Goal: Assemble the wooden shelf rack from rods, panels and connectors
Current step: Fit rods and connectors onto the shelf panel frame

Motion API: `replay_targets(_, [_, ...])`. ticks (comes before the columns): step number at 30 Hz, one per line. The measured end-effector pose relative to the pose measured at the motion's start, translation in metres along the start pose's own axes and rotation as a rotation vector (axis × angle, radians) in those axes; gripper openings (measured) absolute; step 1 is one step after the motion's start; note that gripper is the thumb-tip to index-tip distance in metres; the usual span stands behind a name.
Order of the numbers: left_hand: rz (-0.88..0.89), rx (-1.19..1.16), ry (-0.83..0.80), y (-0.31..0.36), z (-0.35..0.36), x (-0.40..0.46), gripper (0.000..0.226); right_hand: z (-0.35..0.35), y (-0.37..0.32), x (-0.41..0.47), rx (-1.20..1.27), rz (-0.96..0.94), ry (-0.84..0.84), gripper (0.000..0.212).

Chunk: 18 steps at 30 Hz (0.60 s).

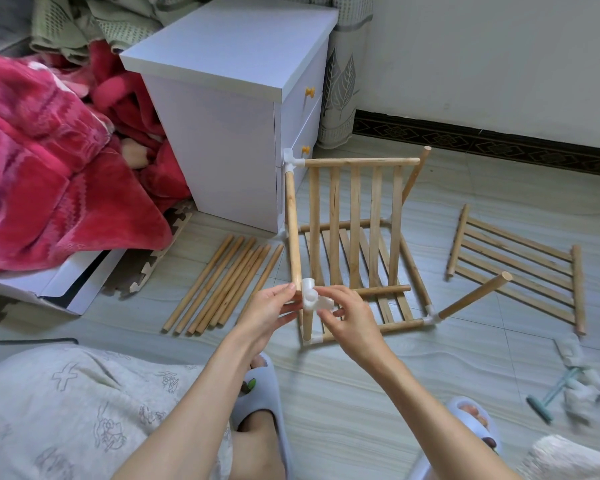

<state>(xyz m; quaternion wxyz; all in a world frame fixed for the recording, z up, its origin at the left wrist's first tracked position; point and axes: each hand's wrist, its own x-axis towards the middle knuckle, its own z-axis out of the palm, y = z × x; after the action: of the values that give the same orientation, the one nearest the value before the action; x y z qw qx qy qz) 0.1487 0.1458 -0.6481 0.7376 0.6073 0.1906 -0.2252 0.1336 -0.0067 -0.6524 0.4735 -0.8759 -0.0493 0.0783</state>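
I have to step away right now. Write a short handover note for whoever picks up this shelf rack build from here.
Left hand: holds the near white connector at the front corner.
Right hand: pinches the same connector from the other side.
Rack frame: stands on the floor by the white cabinet; lower panel is jointed at its corners, the upper panel hangs from the far-left connector.
Spare rods: bundle on the floor, left of the frame.
Third panel: loose on the floor, right.
Left to do: seat this connector, add remaining uprights, fit the third panel.
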Motion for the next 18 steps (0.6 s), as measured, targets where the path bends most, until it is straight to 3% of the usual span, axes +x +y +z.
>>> replay_targets(4, [-0.028, -0.019, -0.021, 0.001, -0.003, 0.005, 0.026, 0.008, -0.002, -0.001, -0.144, -0.03, 0.129, 0.045])
replay_targets(9, [-0.025, 0.033, -0.046, 0.006, -0.006, 0.009, 0.027, 0.019, -0.009, 0.001, -0.257, -0.066, 0.321, 0.041])
replay_targets(18, [0.032, -0.128, -0.011, 0.002, -0.001, 0.015, 0.023, 0.017, -0.004, -0.004, -0.249, -0.162, 0.318, 0.036])
